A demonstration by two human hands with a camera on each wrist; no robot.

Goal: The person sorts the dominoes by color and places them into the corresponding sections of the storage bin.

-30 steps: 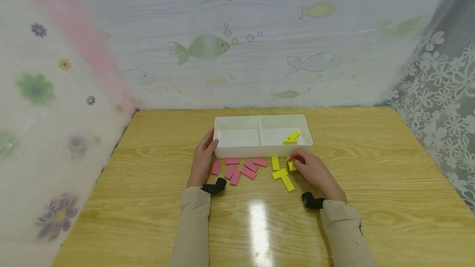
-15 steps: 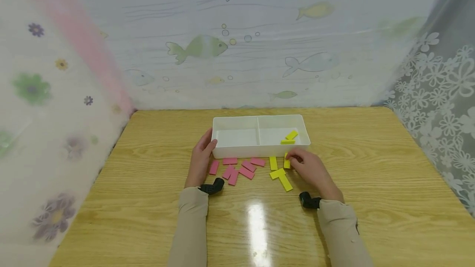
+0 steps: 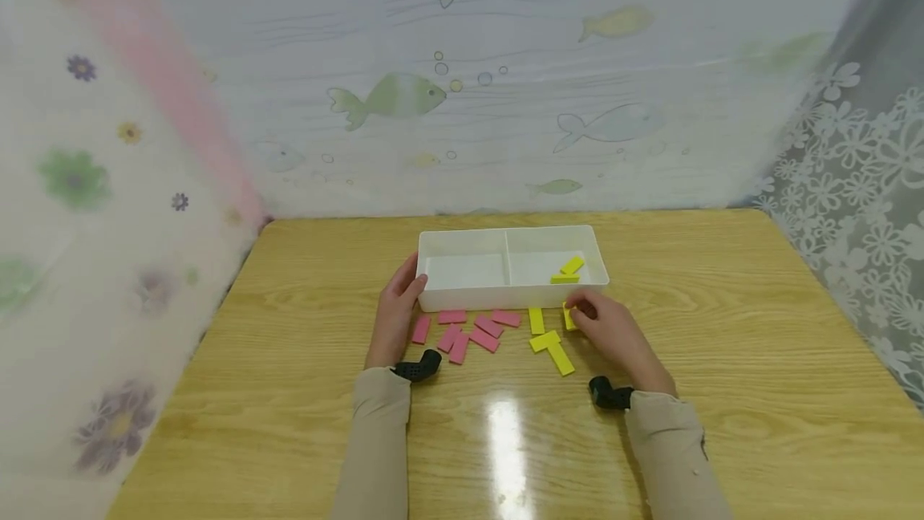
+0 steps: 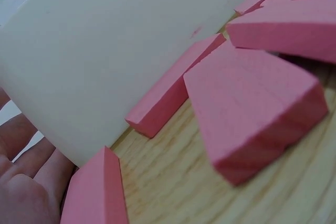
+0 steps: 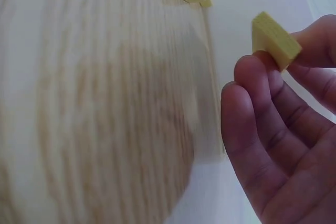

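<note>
Two hands at work on a wooden table [image 3: 289, 359]. Right hand [image 3: 609, 335] pinches a yellow block [image 3: 569, 318] between thumb and fingertips [image 5: 252, 77], just in front of the white divided tray [image 3: 462, 296], near its right compartment. In the right wrist view the block [image 5: 274, 39] is clear of the table surface, gripped at one end, the other end free.

Left hand [image 3: 395, 311] rests against the tray's left end, thumb at the front corner, fingers relaxed and straight along the wall; it grips nothing. Left wrist view shows the tray wall [image 4: 105, 61] with fingers [image 4: 26, 182] beside it.

Two yellow blocks [image 3: 567, 271] lie in the right compartment, one leaning across the other. Left compartment holds no blocks that I can see.

Three more yellow blocks [image 3: 550, 343] lie on the table left of the right hand, two of them touching. Six pink blocks [image 3: 469, 327] lie scattered in front of the tray, between the hands, some touching. Fish-print curtain [image 3: 462, 87] hangs behind the table.
</note>
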